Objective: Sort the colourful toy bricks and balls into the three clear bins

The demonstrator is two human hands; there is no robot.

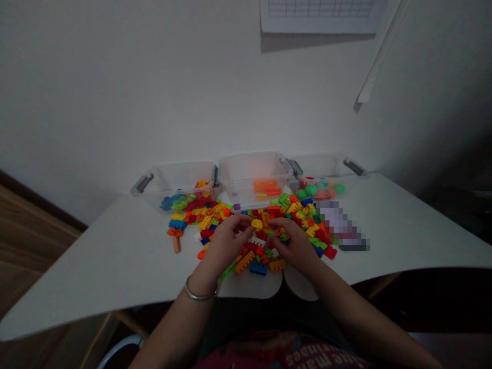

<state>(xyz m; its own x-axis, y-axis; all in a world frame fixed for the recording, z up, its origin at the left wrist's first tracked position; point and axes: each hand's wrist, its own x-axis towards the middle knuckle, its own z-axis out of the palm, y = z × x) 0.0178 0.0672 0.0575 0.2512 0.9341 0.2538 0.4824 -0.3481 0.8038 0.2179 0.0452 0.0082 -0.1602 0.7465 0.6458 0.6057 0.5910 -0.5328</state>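
Note:
My left hand (229, 237) is closed, pinching a small yellow piece (257, 224) between thumb and fingertips, above the middle of a pile of toy building bricks. To the right of that piece is my right hand (296, 245), its thumb and fingers curved and apart. Some green bricks (284, 237) show in the gap between them; I see no grip on them. Beneath both hands lie bricks of several colours, including a blue brick (258, 268) and an orange-yellow brick (245, 262) at the near edge of the pile.
Three clear plastic bins stand along the wall: the left bin (184, 171) with mixed toy pieces, the middle bin (249, 166) with orange bricks, the right bin (319, 165) with green and red pieces. A blurred-out flat object (340, 225) lies right of the pile on the white table (407, 225).

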